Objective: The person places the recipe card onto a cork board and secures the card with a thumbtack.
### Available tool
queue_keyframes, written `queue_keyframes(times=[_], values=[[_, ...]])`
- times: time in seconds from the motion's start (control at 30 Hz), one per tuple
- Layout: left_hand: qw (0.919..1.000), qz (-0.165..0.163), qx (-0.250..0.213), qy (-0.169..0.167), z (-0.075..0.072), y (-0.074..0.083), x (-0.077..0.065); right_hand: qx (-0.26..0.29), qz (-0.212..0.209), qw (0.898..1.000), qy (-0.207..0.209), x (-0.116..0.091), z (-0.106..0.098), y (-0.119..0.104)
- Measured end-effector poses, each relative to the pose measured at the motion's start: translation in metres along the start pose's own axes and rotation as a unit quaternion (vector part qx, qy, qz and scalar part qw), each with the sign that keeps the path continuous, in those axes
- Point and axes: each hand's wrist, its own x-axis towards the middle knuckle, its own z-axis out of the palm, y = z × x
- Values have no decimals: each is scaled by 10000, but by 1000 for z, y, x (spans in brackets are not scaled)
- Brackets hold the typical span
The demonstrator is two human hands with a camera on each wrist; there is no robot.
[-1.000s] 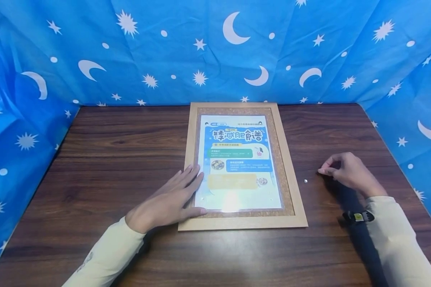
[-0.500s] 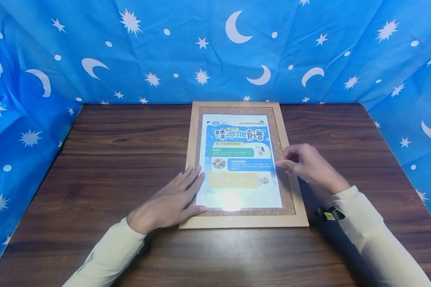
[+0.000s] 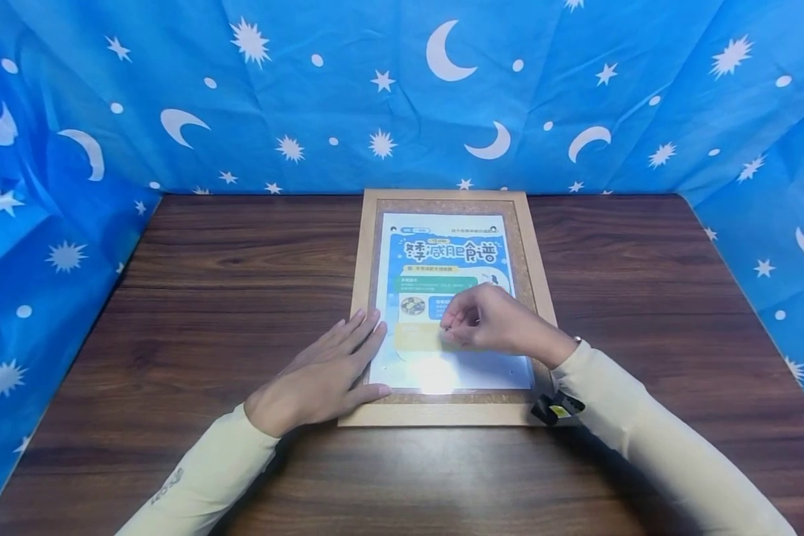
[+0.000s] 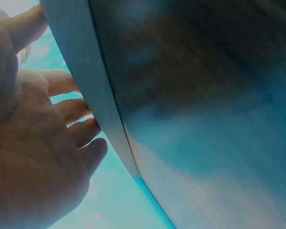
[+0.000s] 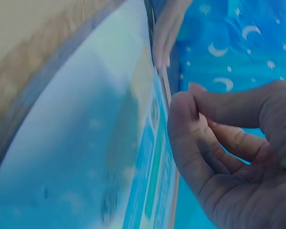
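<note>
A cork board in a light wooden frame lies on the dark wood table. On it is a printed poster with blue, green and yellow panels, small round dark spots at its upper corners and tiny dots at its lower ones. My left hand lies with fingers spread on the frame's left edge and the poster's margin. Over the poster's lower middle, the thumb and index finger of my right hand pinch a tiny thumbtack, mostly hidden by the fingertips. In the right wrist view these fingertips meet close to the poster's surface.
A small shiny tack shows beside my right wrist, right of the frame. Behind and at both sides of the table hangs a blue cloth with white moons and stars. A bright reflection covers the poster's lower part.
My right hand has moved left from the table beside the board to over the poster's lower middle, still pinching. The left hand has stayed on the frame's left side.
</note>
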Motion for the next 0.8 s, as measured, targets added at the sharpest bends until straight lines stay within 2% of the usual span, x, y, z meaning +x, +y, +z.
queue_keyframes(times=[0.23, 0.47, 0.8], values=[[10000, -27, -2, -63, 0, 0, 0, 116, -156, 9987, -467, 11, 18, -13], [9999, 18, 96, -43, -1, 1, 1, -271, -451, 9964, -672, 18, 34, -19], [9999, 14, 154, -66, -1, 1, 1, -432, -702, 9924, -918, 24, 46, -24]])
